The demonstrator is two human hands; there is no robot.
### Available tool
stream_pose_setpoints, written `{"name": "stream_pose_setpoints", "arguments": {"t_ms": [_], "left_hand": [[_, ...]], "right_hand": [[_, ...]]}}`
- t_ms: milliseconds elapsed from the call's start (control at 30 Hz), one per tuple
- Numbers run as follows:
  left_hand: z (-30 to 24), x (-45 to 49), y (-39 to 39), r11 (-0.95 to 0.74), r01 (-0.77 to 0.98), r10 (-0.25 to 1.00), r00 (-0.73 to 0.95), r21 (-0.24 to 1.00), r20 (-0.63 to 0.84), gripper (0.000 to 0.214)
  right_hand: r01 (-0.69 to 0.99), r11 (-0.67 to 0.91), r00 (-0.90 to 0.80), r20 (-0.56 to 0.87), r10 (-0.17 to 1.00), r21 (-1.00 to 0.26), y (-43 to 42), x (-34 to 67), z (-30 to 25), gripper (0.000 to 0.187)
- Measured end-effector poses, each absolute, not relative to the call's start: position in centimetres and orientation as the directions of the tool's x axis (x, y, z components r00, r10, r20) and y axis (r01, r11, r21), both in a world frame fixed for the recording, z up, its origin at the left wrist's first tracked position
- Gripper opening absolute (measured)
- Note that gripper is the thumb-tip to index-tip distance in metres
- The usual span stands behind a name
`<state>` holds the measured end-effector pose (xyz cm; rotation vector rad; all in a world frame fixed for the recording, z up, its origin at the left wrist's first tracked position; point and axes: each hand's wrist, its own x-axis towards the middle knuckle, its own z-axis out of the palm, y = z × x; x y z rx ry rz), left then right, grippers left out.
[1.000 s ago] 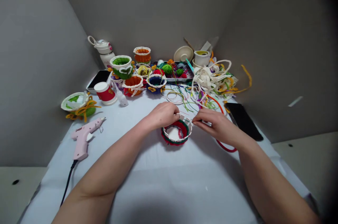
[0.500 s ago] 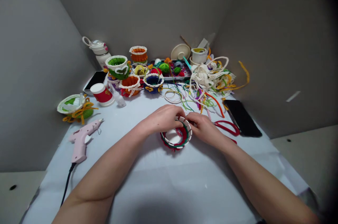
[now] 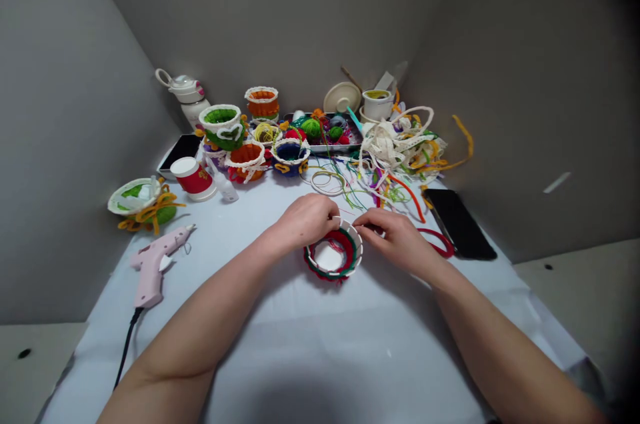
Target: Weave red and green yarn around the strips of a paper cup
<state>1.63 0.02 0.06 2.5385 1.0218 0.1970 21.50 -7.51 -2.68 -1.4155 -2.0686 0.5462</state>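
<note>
A small white cup (image 3: 333, 257) wound with red and green cord stands in the middle of the table. My left hand (image 3: 309, 219) curls over its far left rim, fingers closed on it. My right hand (image 3: 395, 239) pinches at the cup's right rim, fingers pressed together on a strand too thin to name. Red-handled scissors (image 3: 439, 244) lie just right of that hand.
A pink glue gun (image 3: 155, 261) with its black cord lies at the left. Several finished woven cups (image 3: 235, 137), a red can (image 3: 193, 177), a tray of yarn balls (image 3: 325, 131), a tangle of ribbons (image 3: 400, 151) and a black phone (image 3: 457, 223) crowd the back and right.
My right hand went in against the cup's rim, then drew back slightly to the right, still pinching at the rim. The scissors came into view beside it. The left hand has stayed on the cup.
</note>
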Motion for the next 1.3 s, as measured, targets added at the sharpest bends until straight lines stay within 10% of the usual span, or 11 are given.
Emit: {"name": "stream_pose_setpoints", "arguments": {"t_ms": [400, 667, 1300], "left_hand": [[0.4, 1.7, -0.3, -0.650, 0.677, 0.710, 0.703, 0.347, -0.042, 0.025], [0.7, 1.7, -0.4, -0.647, 0.680, 0.709, 0.703, 0.344, -0.057, 0.024], [1.1, 1.5, -0.5, -0.641, 0.692, 0.703, 0.703, 0.332, -0.108, 0.022]], "right_hand": [[0.705, 0.377, -0.218, 0.322, 0.921, -0.602, -7.5, 19.9, -0.8, 0.017], [0.708, 0.558, -0.485, 0.277, 0.829, -0.432, -7.7, 20.9, 0.0, 0.019], [0.752, 0.297, -0.296, 0.101, 0.950, -0.588, -7.1, 22.5, -2.8, 0.018]]}}
